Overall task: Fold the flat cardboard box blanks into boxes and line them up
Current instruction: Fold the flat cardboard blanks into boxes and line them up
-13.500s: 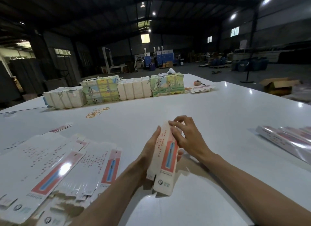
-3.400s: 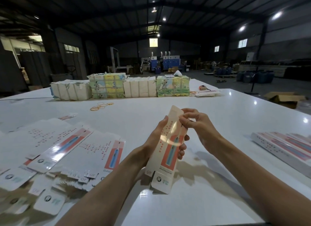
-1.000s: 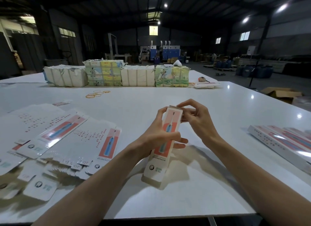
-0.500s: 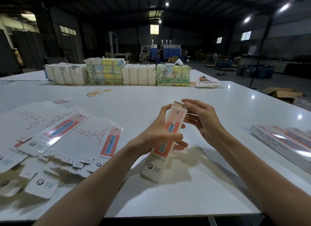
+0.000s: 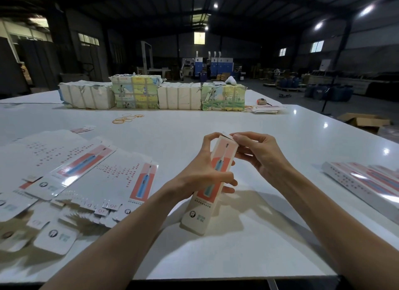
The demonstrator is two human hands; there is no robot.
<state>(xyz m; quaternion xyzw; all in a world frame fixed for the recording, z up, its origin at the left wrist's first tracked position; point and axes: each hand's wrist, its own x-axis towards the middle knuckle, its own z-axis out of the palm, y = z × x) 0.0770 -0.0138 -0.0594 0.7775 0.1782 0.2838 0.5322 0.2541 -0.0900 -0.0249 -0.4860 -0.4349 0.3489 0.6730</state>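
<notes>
A long narrow white box (image 5: 200, 212) with a red panel and a blue toothbrush picture stands tilted on the white table (image 5: 248, 143), folded into shape. My left hand (image 5: 203, 175) grips it round the middle, forefinger up at its top edge. My right hand (image 5: 257, 153) pinches the flap at the box's top end. A spread pile of flat box blanks (image 5: 90, 181) lies to the left. Folded boxes (image 5: 367, 181) lie side by side at the right edge.
Wrapped bundles of stock (image 5: 151, 94) form a row across the far side of the table, with loose rubber bands (image 5: 127, 118) in front of them. An open brown carton (image 5: 364, 121) sits on the floor to the right. The table's near edge runs just below my forearms.
My right hand's fingers have curled from flat against the box's top end into a pinch on its flap. The left hand keeps its grip; the box stays put.
</notes>
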